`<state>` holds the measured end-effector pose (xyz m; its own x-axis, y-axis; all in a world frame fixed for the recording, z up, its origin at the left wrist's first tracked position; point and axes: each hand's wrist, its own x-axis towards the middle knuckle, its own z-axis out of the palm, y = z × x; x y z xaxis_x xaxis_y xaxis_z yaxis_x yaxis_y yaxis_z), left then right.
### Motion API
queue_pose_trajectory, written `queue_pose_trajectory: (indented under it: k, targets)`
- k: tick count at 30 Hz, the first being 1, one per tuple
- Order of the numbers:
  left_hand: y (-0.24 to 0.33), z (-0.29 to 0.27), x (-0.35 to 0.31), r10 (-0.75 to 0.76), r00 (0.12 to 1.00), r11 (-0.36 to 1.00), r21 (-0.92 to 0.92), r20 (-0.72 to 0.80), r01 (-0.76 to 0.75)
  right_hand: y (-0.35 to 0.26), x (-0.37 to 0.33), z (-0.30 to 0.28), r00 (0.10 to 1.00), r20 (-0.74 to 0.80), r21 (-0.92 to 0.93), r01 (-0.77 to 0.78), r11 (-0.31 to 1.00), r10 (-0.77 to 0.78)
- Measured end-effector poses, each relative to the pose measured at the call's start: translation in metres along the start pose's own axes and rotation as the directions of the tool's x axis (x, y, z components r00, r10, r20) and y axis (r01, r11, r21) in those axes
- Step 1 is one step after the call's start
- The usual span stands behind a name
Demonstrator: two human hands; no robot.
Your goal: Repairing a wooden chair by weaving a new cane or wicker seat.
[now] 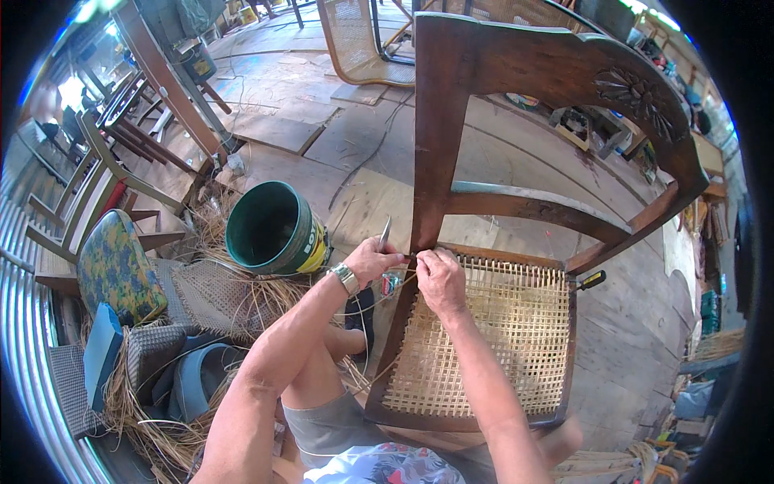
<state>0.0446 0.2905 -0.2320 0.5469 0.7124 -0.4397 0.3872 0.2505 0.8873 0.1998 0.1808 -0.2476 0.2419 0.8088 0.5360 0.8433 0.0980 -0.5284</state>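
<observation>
A dark wooden chair [439, 129] with a carved backrest stands in front of me, its seat woven from pale cane [500, 339] in an open grid. My left hand [372, 262] is closed beside the rear left corner of the seat, and a pointed metal tool [385, 232] sticks up from it. At that same corner my right hand [442, 281] pinches with its fingertips, touching the left one's; what it grips is too small to make out. Below them a loose cane strand [393, 361] hangs along the seat's left side. A screwdriver [592, 280] with a yellow and black handle juts from the right rail.
Left of my hands stands a green bucket [266, 230]. Bundles of cane strands [165, 440], a camouflage-patterned cushion [121, 266] and a blue-grey tub [201, 379] lie at the left. Another chair [81, 194] stands beyond them. A cane-panelled frame [355, 44] is ahead on the board floor.
</observation>
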Motion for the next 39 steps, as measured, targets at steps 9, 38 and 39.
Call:
queue_pose_trajectory:
  k: [9, 38, 39]
  targets:
    - [0.003, -0.008, -0.006, 0.119, 0.993, 0.991, 0.053, 0.022, -0.12, 0.001, 0.001, -0.003, 0.999, 0.031, 0.094, 0.023, 0.995, -0.027]
    - [0.009, 0.011, -0.019, 0.321, 0.936, 0.878, 0.415, -0.142, -0.239, 0.001, 0.004, 0.005, 0.973, 0.145, -0.111, 0.199, 0.974, -0.182]
    - [0.008, 0.012, -0.019, 0.361, 0.921, 0.86, 0.434, -0.147, -0.268, 0.002, 0.005, 0.006, 0.973, 0.145, -0.113, 0.198, 0.974, -0.181]
